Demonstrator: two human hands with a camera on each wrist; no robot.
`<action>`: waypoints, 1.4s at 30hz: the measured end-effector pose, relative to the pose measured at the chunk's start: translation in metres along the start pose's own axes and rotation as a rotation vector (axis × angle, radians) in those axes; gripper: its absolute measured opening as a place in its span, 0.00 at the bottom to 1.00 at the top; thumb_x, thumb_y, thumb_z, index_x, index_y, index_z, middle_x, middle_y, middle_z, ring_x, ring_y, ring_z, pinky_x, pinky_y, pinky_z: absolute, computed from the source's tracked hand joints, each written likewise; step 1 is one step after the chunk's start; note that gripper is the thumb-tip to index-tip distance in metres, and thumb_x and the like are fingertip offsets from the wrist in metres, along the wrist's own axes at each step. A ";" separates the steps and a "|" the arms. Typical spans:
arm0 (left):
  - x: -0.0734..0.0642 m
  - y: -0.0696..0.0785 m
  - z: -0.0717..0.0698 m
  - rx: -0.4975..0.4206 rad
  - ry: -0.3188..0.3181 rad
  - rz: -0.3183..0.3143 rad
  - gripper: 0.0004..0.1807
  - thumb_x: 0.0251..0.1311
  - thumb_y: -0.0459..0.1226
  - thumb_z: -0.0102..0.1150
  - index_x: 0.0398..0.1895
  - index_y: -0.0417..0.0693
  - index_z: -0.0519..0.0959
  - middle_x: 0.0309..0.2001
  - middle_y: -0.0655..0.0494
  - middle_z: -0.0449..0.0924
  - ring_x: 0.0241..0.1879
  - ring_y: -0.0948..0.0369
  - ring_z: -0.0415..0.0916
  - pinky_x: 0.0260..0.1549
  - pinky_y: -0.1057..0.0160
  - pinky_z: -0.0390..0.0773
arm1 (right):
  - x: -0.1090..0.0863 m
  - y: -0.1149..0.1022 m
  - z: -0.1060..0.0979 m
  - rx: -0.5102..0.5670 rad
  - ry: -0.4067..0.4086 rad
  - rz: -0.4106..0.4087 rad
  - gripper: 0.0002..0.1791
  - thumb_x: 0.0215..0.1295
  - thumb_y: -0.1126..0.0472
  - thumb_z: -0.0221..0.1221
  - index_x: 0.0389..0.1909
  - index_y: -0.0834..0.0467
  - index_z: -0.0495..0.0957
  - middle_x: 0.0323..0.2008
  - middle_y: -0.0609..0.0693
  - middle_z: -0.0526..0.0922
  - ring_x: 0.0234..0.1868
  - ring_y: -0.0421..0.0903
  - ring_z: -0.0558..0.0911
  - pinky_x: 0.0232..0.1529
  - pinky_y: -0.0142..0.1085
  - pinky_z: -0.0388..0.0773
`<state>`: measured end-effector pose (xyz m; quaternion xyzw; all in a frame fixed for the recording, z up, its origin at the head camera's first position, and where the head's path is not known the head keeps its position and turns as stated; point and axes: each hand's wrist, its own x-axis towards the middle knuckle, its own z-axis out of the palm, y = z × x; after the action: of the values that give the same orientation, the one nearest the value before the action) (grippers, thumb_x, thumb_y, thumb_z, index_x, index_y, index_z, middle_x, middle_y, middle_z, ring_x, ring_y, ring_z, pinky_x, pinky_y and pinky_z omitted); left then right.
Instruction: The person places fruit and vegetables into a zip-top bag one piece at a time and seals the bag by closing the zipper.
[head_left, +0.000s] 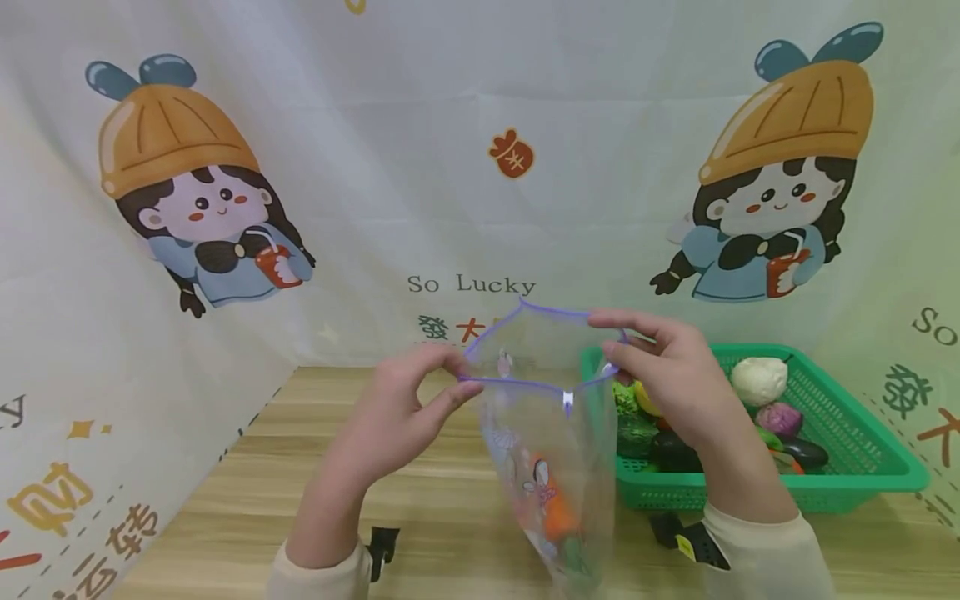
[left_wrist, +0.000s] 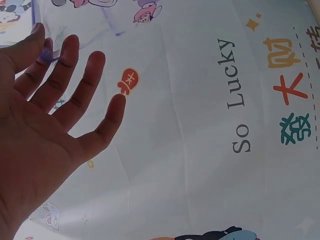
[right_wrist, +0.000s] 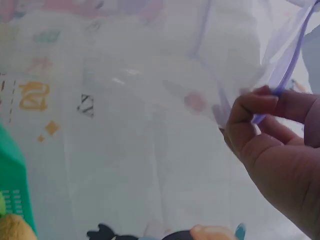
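A clear zip bag (head_left: 517,433) with a purple-edged mouth and a white slider (head_left: 567,399) hangs upright over the table, its mouth spread apart. Inside its lower part, seen through the plastic, is an orange carrot-like thing (head_left: 557,512) with a green end. My left hand (head_left: 401,412) pinches the left corner of the mouth between thumb and forefinger; in the left wrist view its other fingers are spread. At the opposite side, my right hand (head_left: 678,371) grips the purple edge with thumb and fingers, which the right wrist view also shows.
Right of the bag stands a green basket (head_left: 667,492) holding several vegetables, among them a white one (head_left: 759,380), a purple one (head_left: 780,418) and a dark eggplant (head_left: 805,452). Behind the wooden table (head_left: 300,483) hangs a printed cloth (head_left: 390,167).
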<state>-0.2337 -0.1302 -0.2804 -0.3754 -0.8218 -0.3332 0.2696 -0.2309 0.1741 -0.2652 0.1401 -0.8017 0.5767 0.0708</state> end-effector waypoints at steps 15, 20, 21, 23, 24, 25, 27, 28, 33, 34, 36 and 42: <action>0.003 -0.016 0.004 0.162 0.041 -0.058 0.05 0.68 0.37 0.72 0.41 0.48 0.84 0.39 0.57 0.87 0.43 0.59 0.83 0.48 0.53 0.84 | 0.013 0.017 -0.020 -0.132 -0.083 -0.002 0.22 0.82 0.52 0.58 0.70 0.56 0.76 0.54 0.58 0.84 0.45 0.48 0.83 0.44 0.35 0.82; 0.003 -0.016 0.002 0.143 0.010 -0.092 0.05 0.69 0.38 0.71 0.42 0.48 0.84 0.40 0.58 0.87 0.45 0.59 0.83 0.49 0.53 0.84 | 0.011 0.017 -0.025 -0.157 -0.135 -0.037 0.23 0.83 0.49 0.56 0.71 0.54 0.75 0.59 0.59 0.81 0.44 0.46 0.84 0.43 0.36 0.83; 0.003 -0.016 0.001 0.140 0.008 -0.092 0.04 0.69 0.37 0.70 0.41 0.48 0.84 0.40 0.58 0.87 0.45 0.59 0.83 0.50 0.53 0.84 | 0.011 0.017 -0.025 -0.164 -0.140 -0.045 0.23 0.83 0.50 0.56 0.71 0.53 0.75 0.57 0.59 0.82 0.44 0.46 0.84 0.42 0.36 0.83; 0.003 -0.015 0.001 0.141 0.006 -0.088 0.04 0.69 0.38 0.70 0.42 0.49 0.84 0.40 0.58 0.87 0.45 0.59 0.83 0.50 0.53 0.84 | 0.010 0.016 -0.026 -0.174 -0.150 -0.060 0.22 0.83 0.50 0.56 0.71 0.53 0.75 0.54 0.59 0.82 0.42 0.46 0.84 0.37 0.36 0.81; 0.003 -0.015 0.001 0.139 0.005 -0.084 0.04 0.69 0.38 0.70 0.42 0.49 0.84 0.41 0.58 0.87 0.45 0.59 0.84 0.50 0.53 0.85 | 0.010 0.016 -0.026 -0.176 -0.159 -0.067 0.22 0.83 0.50 0.56 0.71 0.52 0.75 0.52 0.59 0.83 0.42 0.47 0.84 0.36 0.36 0.80; 0.003 -0.015 0.001 0.139 0.004 -0.081 0.04 0.69 0.38 0.70 0.42 0.49 0.85 0.41 0.58 0.87 0.45 0.58 0.84 0.50 0.53 0.85 | 0.009 0.015 -0.026 -0.189 -0.166 -0.077 0.22 0.83 0.50 0.56 0.72 0.52 0.74 0.50 0.58 0.84 0.42 0.47 0.84 0.37 0.36 0.80; 0.003 -0.014 0.001 0.139 0.002 -0.073 0.05 0.69 0.38 0.70 0.42 0.49 0.85 0.41 0.58 0.87 0.45 0.59 0.84 0.50 0.53 0.85 | 0.009 0.014 -0.025 -0.215 -0.179 -0.102 0.24 0.83 0.51 0.56 0.75 0.50 0.70 0.48 0.57 0.87 0.43 0.47 0.85 0.39 0.37 0.81; 0.002 -0.014 0.002 0.138 0.002 -0.071 0.05 0.69 0.38 0.70 0.43 0.49 0.85 0.41 0.58 0.87 0.46 0.58 0.84 0.51 0.53 0.85 | 0.008 0.014 -0.025 -0.223 -0.185 -0.116 0.26 0.84 0.51 0.55 0.77 0.49 0.68 0.49 0.57 0.88 0.45 0.47 0.85 0.42 0.38 0.81; 0.000 -0.012 0.004 0.136 0.007 -0.057 0.04 0.68 0.37 0.71 0.42 0.50 0.85 0.41 0.58 0.88 0.45 0.57 0.85 0.51 0.53 0.85 | 0.006 0.015 -0.026 -0.303 -0.196 -0.208 0.28 0.83 0.52 0.56 0.79 0.46 0.64 0.68 0.54 0.79 0.54 0.48 0.86 0.50 0.41 0.84; 0.000 -0.012 0.005 0.138 0.009 -0.052 0.04 0.68 0.37 0.71 0.42 0.50 0.85 0.41 0.58 0.88 0.45 0.57 0.85 0.50 0.54 0.85 | 0.008 0.015 -0.028 -0.335 -0.206 -0.228 0.27 0.83 0.52 0.56 0.78 0.47 0.66 0.72 0.54 0.75 0.56 0.48 0.85 0.50 0.41 0.83; 0.001 -0.012 0.007 0.134 0.014 -0.038 0.04 0.68 0.37 0.71 0.42 0.49 0.85 0.41 0.58 0.88 0.45 0.57 0.85 0.50 0.54 0.85 | 0.014 0.013 -0.032 -0.415 -0.241 -0.243 0.25 0.82 0.52 0.57 0.75 0.48 0.70 0.75 0.53 0.71 0.58 0.50 0.83 0.50 0.43 0.83; 0.003 -0.010 0.012 0.126 0.050 0.012 0.04 0.66 0.35 0.72 0.40 0.47 0.86 0.39 0.56 0.88 0.43 0.58 0.85 0.49 0.54 0.86 | 0.064 0.008 -0.048 -0.759 -0.532 -0.117 0.22 0.79 0.54 0.61 0.65 0.62 0.78 0.63 0.59 0.83 0.59 0.55 0.83 0.59 0.54 0.83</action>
<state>-0.2463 -0.1246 -0.2894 -0.3543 -0.8318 -0.2884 0.3153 -0.2968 0.2130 -0.2392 0.2922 -0.9371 0.1818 -0.0585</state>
